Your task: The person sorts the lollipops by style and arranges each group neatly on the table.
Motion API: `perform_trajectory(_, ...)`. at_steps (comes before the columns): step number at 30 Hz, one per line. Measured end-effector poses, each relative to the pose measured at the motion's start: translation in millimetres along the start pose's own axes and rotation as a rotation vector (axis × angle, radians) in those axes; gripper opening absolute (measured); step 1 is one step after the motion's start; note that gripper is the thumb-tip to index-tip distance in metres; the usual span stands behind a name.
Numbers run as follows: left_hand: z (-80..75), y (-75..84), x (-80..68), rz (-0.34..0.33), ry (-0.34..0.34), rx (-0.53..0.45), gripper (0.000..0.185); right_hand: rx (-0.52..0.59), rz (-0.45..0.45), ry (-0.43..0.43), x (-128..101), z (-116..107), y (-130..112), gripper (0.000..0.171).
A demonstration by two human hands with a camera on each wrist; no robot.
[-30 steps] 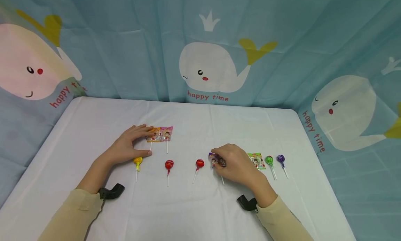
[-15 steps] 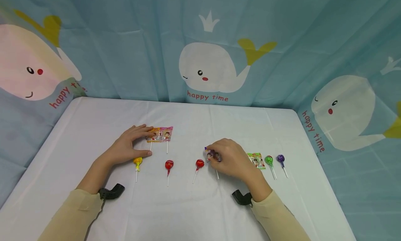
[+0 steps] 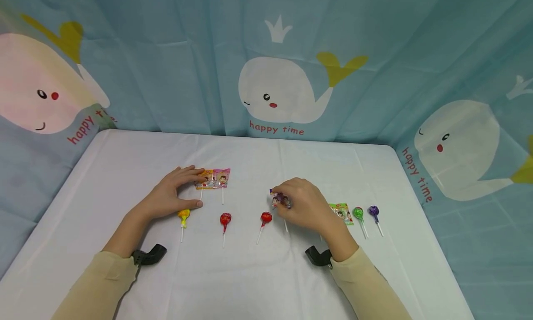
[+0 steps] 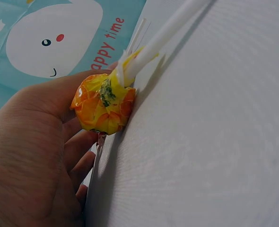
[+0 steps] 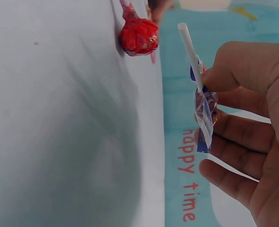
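My right hand (image 3: 288,201) pinches a flat purple-wrapped lollipop (image 3: 279,200) and holds it just above the white table (image 3: 125,163). In the right wrist view the thumb and fingers (image 5: 234,71) hold the wrapper (image 5: 204,113), its white stick pointing up. A red round lollipop (image 3: 265,217) lies just left of it. My left hand (image 3: 195,190) rests flat on the table. Its fingertips touch an orange flat-wrapped lollipop (image 3: 205,179), and its thumb lies by a yellow round lollipop (image 3: 183,214) (image 4: 103,104).
A pink flat lollipop (image 3: 222,177) lies beside the orange one, with a second red round one (image 3: 225,218) below it. To the right lie a green flat lollipop (image 3: 342,213), a green round one (image 3: 357,213) and a purple round one (image 3: 373,211). Whale-print curtains surround the table.
My right hand has carried the purple flat lollipop up and to the left, away from the green flat one. My left hand has stayed still.
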State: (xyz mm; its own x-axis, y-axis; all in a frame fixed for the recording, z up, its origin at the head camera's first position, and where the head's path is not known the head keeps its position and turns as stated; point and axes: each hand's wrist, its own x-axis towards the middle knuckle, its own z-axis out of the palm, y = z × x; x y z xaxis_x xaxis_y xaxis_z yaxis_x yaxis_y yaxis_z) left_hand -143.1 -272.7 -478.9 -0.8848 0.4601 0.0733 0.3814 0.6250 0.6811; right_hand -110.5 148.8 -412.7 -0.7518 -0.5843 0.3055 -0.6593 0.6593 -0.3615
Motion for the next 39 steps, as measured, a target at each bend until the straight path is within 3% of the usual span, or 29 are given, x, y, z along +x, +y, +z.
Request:
perform_trajectory(11, -0.9, 2.2, -0.4, 0.004, 0.001, -0.003, 0.069, 0.028, 0.009, 0.026, 17, -1, 2, 0.028)
perform_trajectory(19, -0.9, 1.2, -0.1, -0.024, -0.005, 0.009, 0.069, 0.050, 0.043, 0.005, 32, -1, 1, 0.027)
perform_trajectory(39, -0.6, 1.8, -0.1, -0.007, 0.000, -0.012, 0.070, 0.039, 0.058, -0.024, 62, 8, 0, 0.027)
